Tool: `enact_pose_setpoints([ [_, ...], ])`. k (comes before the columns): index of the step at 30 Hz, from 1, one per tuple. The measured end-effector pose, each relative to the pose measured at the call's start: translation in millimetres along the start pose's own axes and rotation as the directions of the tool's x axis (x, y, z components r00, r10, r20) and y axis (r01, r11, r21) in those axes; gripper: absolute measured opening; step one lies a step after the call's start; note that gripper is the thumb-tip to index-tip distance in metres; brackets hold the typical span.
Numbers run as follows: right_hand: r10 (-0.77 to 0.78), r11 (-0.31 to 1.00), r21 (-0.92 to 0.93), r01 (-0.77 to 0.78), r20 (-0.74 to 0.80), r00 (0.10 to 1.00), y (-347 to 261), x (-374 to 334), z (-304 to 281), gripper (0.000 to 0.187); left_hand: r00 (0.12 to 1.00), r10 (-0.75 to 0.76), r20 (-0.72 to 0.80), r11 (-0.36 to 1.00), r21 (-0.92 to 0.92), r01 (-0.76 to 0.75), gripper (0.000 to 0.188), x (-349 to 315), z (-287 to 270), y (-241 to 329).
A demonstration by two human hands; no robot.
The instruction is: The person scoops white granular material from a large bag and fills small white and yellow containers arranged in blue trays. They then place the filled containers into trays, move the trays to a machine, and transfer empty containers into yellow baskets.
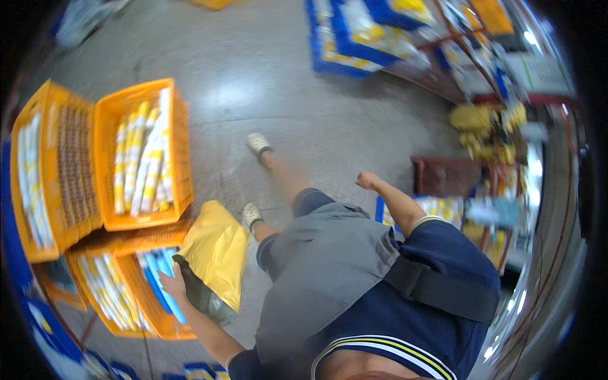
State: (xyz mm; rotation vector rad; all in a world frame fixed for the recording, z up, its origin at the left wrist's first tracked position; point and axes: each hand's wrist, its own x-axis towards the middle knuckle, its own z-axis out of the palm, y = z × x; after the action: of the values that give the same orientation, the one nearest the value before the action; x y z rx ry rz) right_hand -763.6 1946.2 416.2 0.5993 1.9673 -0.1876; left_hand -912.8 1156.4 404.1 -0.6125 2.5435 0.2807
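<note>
My left hand [173,283] is at the lower left, fingers stretched out and thumb apart. It is over the edge of an orange crate of blue rolls [159,282]. Right beside it is a large yellow bag [218,247] with a dark lining at its opening; whether the hand touches the bag is unclear. Out to the right, away from any object, my right hand [366,180] is curled closed with nothing visible in it.
An orange crate [189,164] holding yellow-and-white rolls [140,158] stands at the left, with more crates around it. Blue bins [345,47] of packages are at the far right on a rack. Yellow bundles [481,130] and a dark red box [446,176] lie at the right.
</note>
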Motion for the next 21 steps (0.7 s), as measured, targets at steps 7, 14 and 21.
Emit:
enact_pose_setpoints([
  [7,-0.058,0.822,0.562,0.098,-0.090,0.994,-31.5,-118.5,97.4,0.041,0.824,0.469,0.319,0.739,-0.652,-0.168,0.060,23.8,111.3,45.9],
  [14,-0.001,0.726,0.670,0.152,-0.220,0.976,-27.3,-197.8,163.3,0.040,0.789,0.368,0.492,0.899,0.029,-0.437,0.043,-17.1,110.9,47.8],
  [21,0.177,0.644,0.756,0.118,-0.297,0.938,44.6,-221.5,278.2,0.036,0.772,0.326,0.546,0.771,0.318,-0.551,0.042,-85.3,117.6,113.0],
])
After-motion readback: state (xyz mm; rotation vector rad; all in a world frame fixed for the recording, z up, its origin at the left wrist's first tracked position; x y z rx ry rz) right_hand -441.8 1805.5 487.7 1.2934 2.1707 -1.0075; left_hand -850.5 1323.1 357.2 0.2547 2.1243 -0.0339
